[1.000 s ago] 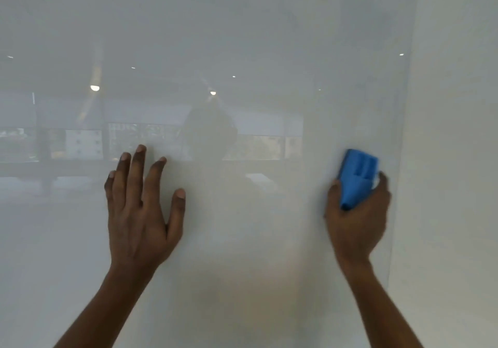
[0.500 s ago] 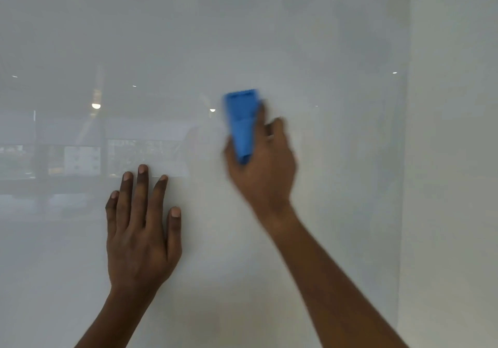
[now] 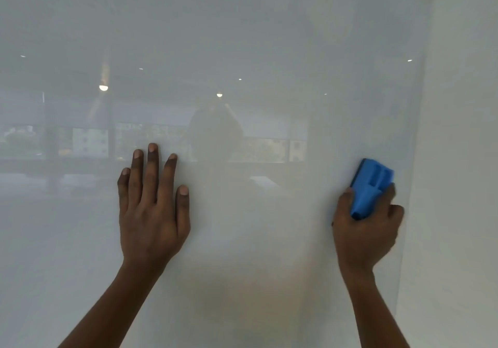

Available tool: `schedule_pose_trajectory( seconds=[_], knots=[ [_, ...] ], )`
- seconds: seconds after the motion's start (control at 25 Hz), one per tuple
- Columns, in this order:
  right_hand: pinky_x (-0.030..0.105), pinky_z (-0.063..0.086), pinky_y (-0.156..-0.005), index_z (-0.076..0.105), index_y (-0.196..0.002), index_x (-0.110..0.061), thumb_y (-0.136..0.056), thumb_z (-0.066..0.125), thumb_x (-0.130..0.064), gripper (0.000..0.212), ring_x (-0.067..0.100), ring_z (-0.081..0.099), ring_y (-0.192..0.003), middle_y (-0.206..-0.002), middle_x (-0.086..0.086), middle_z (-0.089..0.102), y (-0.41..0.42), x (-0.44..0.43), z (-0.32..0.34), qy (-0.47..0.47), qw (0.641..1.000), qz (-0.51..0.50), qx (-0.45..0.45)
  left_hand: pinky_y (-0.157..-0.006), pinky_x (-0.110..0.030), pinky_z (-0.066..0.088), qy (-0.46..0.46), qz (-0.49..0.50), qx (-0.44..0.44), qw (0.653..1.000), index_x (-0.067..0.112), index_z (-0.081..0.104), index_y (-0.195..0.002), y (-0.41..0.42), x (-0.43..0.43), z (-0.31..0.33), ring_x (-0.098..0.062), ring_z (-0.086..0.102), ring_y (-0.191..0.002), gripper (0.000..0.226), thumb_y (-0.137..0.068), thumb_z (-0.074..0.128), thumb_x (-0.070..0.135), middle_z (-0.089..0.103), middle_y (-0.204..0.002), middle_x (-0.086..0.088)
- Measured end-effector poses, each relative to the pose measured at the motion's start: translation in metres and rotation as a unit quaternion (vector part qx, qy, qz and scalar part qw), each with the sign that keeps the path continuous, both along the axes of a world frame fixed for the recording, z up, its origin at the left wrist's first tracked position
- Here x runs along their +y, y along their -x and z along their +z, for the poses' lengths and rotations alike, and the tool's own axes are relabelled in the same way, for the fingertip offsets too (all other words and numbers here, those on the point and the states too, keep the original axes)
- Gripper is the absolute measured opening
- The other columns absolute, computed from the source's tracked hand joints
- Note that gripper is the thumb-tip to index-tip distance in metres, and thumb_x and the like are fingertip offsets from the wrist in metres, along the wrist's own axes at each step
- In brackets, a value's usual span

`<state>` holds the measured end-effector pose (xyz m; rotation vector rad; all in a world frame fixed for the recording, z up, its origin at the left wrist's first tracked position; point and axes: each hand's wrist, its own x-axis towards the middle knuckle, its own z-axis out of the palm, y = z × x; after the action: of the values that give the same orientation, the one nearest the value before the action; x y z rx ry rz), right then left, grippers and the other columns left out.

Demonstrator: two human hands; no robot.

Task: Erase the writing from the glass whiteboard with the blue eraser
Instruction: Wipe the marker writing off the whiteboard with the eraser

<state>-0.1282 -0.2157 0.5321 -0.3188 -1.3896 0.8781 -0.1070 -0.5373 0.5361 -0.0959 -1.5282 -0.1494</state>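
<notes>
Gripping upright blue eraser [image 3: 371,187], right hand [image 3: 367,229].

Legible text, labels, brands, numbers, signs: none. Item, glass whiteboard [image 3: 269,37]: no readable writing on its surface, only faint blurred reflections. Item, blue eraser [image 3: 373,186]: no readable marking on its visible face.

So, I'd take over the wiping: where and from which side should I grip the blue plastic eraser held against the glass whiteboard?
Probably across the long side edges of the blue plastic eraser, coming from below as the right hand does: its dark pad faces the glass whiteboard, so only the grooved back and the sides are free.
</notes>
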Motion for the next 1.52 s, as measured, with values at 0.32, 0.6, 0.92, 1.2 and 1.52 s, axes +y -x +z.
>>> schedule_pose_trajectory(
  seconds=[0.32, 0.6, 0.92, 1.2, 1.52],
  knots=[
    [0.037, 0.050, -0.060, 0.046, -0.151, -0.002, -0.095, 0.062, -0.047, 0.073, 0.032, 0.057, -0.071, -0.094, 0.013, 0.058, -0.028, -0.137, -0.078, -0.376, 0.925, 0.046, 0.027, -0.133, -0.054, 0.020, 0.000, -0.011, -0.015, 1.000, 0.006, 0.042, -0.163, -0.002, -0.004, 0.000, -0.038, 0.023, -0.164, 0.056, -0.114, 0.036, 0.033, 0.030, -0.174, -0.019],
    [0.039, 0.050, -0.055, 0.052, -0.146, -0.001, -0.093, 0.061, -0.050, 0.073, 0.036, 0.059, -0.068, -0.093, 0.017, 0.060, -0.009, -0.033, -0.130, -0.316, 0.948, -0.023, -0.038, -0.132, -0.049, 0.016, 0.001, -0.004, -0.003, 1.000, 0.004, 0.046, -0.161, -0.003, -0.004, 0.000, -0.040, 0.026, -0.162, 0.054, -0.113, 0.043, 0.030, 0.031, -0.173, -0.021],
    [0.046, 0.054, -0.056, 0.035, -0.157, 0.003, -0.101, 0.051, -0.049, 0.078, 0.045, 0.061, -0.076, -0.106, 0.024, 0.049, -0.004, -0.017, -0.142, 0.021, 0.992, 0.011, -0.121, -0.133, -0.053, 0.016, -0.010, -0.004, -0.015, 1.000, 0.003, 0.045, -0.160, -0.004, 0.000, 0.000, -0.042, 0.023, -0.163, 0.054, -0.113, 0.046, 0.030, 0.029, -0.173, -0.022],
    [0.033, 0.055, -0.074, 0.034, -0.158, -0.014, -0.100, 0.059, -0.053, 0.074, 0.019, 0.059, -0.090, -0.115, 0.003, 0.062, -0.059, -0.114, -0.193, -0.518, 0.839, 0.137, -0.095, -0.130, -0.056, 0.022, 0.002, -0.052, -0.075, 0.996, 0.002, 0.048, -0.156, -0.027, -0.001, 0.003, -0.042, 0.026, -0.162, 0.056, -0.110, 0.049, 0.034, 0.034, -0.171, -0.023],
    [0.034, 0.055, -0.075, 0.052, -0.141, -0.016, -0.094, 0.068, -0.054, 0.063, 0.013, 0.056, -0.092, -0.123, -0.002, 0.065, -0.091, -0.062, -0.165, -0.348, 0.914, 0.192, -0.084, -0.085, -0.030, 0.055, -0.031, -0.234, -0.175, 0.956, 0.013, 0.076, -0.116, -0.103, 0.037, -0.085, -0.017, 0.068, -0.094, 0.028, -0.103, 0.061, 0.033, 0.072, -0.104, 0.003]
  ],
)
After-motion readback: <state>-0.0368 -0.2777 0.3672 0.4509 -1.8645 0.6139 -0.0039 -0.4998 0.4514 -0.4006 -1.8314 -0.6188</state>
